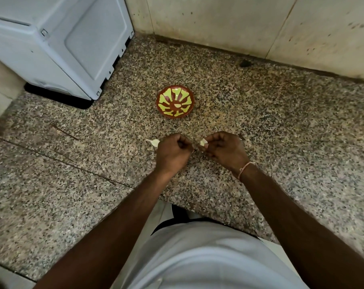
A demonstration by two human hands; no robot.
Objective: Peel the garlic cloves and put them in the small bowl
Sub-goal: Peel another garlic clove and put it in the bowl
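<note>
- Progress: your right hand pinches a garlic clove at its fingertips, pale flesh and a curl of papery skin showing, so peeling appears under way rather than finished.
- Your left hand is curled into a loose fist just beside the right; whether it holds a scrap of skin cannot be told from this angle.
- A second garlic clove lies on the worktop, just left of your left hand and partly hidden by it. Its pointed tip and whitish husk suggest it is not yet peeled.
- The small bowl sits beyond both hands, well apart from them. One pale half-moon shape at its centre may be a peeled clove or part of the pattern; this cannot be settled.
- Remaining, by judgement: finish the held clove, drop it in the bowl, then peel the one on the worktop.
- Materials: the bowl is round and shallow, glossy red-brown with yellow-green petal-like patches radiating from the middle.
- The worktop is speckled polished stone, granite-like, with thin scratch lines at left and a seam between slabs.
- A pale grey plastic appliance casing stands at the back left; dull, stained wall panels close the corner.
- A thin thread bracelet circles your right wrist.
</note>
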